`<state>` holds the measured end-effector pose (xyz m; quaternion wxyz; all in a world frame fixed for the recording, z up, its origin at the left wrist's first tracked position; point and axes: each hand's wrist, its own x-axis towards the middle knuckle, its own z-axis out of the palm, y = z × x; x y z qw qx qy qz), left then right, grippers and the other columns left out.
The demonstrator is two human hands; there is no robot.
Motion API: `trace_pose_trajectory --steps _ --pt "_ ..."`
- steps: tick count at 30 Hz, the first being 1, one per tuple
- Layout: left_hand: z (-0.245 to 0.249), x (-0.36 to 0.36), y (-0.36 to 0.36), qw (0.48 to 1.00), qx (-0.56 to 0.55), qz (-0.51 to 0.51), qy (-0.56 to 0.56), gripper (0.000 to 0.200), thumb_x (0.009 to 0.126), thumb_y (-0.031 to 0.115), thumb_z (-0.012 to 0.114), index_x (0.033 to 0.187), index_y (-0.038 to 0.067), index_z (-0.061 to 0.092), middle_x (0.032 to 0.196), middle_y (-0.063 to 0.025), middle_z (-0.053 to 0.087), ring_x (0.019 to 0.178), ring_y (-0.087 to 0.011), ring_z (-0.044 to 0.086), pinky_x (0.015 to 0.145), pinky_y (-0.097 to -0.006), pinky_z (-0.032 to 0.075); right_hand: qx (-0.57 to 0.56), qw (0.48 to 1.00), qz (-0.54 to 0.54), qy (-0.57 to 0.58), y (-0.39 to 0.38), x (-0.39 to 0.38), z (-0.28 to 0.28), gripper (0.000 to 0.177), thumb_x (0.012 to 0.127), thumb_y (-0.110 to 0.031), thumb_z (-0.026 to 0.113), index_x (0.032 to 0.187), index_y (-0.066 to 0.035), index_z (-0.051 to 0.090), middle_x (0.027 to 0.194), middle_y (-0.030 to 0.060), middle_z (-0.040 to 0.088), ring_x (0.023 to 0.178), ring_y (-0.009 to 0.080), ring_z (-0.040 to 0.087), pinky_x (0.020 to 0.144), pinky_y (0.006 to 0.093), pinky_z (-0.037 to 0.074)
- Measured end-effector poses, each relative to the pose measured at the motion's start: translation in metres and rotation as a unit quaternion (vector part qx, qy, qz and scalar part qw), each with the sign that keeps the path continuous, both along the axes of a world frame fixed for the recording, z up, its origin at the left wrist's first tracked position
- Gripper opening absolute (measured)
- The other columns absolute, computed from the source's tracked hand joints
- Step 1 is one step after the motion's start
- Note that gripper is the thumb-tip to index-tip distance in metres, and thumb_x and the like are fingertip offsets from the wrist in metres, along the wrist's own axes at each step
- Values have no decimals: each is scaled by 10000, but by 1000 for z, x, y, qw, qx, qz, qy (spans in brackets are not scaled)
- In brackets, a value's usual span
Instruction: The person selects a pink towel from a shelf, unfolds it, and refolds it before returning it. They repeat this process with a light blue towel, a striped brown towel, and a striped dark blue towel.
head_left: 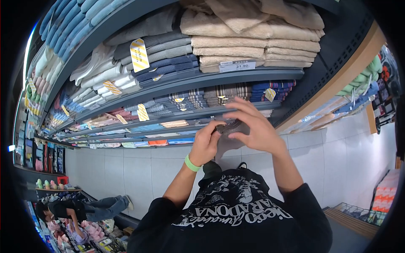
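My left hand (pixel 206 142), a green band round its wrist, is closed on a small dark brown ridged item (pixel 230 127) in front of my chest. Its kind I cannot tell. Over the item's right side curves my right hand (pixel 256 128), with thumb and fingers apart; the thumb lies close below the item. Behind both hands, folded towels with striped tags fill the shelves. Dark striped towels (pixel 228 93) are nearest to my right fingertips in this view.
Above, a thick stack of beige towels (pixel 253 42) stands behind a price label (pixel 237 66). Grey floor tiles (pixel 139 168) run below the shelves. At lower left a person (pixel 80 211) bends over pink goods. A wooden-edged display (pixel 333 84) rises on the right.
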<state>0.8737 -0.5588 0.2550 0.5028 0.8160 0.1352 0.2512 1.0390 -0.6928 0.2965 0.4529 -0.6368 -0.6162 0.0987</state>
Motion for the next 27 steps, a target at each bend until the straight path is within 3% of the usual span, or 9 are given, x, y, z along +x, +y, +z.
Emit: trace_pose_trajectory --steps 2,4,6,10,17,19,22,23,27 --pt "5 -2 1 999 9 -28 -24 222 923 -31 561 1143 -20 587 991 -150 664 870 -187 657 785 -271 493 -35 999 32 -23 4 10 3 395 769 -255 792 1083 -55 660 1114 138 661 1111 352 603 1181 518 224" --pt "6 -4 2 988 -140 -34 -59 256 951 -21 553 1206 -34 528 1075 -83 644 976 -114 604 879 -260 475 -201 978 48 -27 3 19 19 328 769 -275 805 930 -31 656 877 120 675 865 327 661 966 431 465" --pt "11 -3 0 974 -207 -37 -84 351 901 18 654 1228 -26 534 1116 -69 641 941 -118 571 846 -285 484 -143 988 59 -13 6 19 24 335 776 -287 802 908 -20 646 803 127 648 774 336 636 848 419 479" --pt "-2 -13 14 993 -80 -73 54 382 844 87 763 1176 -25 611 1038 -67 682 917 -84 577 824 -269 493 -56 995 80 33 14 18 31 352 789 -290 795 901 -1 627 745 160 613 675 350 595 591 407 431" --pt "-17 -27 37 975 -200 -68 68 352 888 126 725 1192 -24 630 1091 -103 689 953 -126 626 830 -287 512 -158 980 116 -15 11 34 42 374 843 -328 742 946 22 658 715 179 610 597 337 541 573 351 426" --pt "-30 -31 54 803 -522 -285 -46 459 937 270 665 1293 -5 574 1237 -156 635 1067 -185 632 872 -311 527 -140 978 153 -15 11 30 59 366 852 -322 735 952 22 664 701 178 604 584 333 530 570 357 423" --pt "-70 -18 64 797 -579 -170 5 607 955 435 585 1379 7 503 1325 -170 577 1184 -228 589 917 -338 530 -130 968 215 -6 17 26 77 354 866 -314 723 959 24 672 678 176 589 560 312 506 561 366 413" --pt "-128 -9 70 771 -618 -155 2 660 956 535 535 1376 26 512 1282 -145 600 1148 -219 595 919 -342 532 -140 961 239 0 21 27 80 350 871 -311 719 960 25 673 669 174 581 548 294 495 554 369 405" --pt "-143 2 20 761 -625 -173 11 657 957 535 533 1374 27 514 1279 -144 601 1143 -218 596 915 -342 534 -118 977 175 -26 32 43 89 329 895 -294 695 949 29 672 645 147 567 539 232 472 567 356 405"
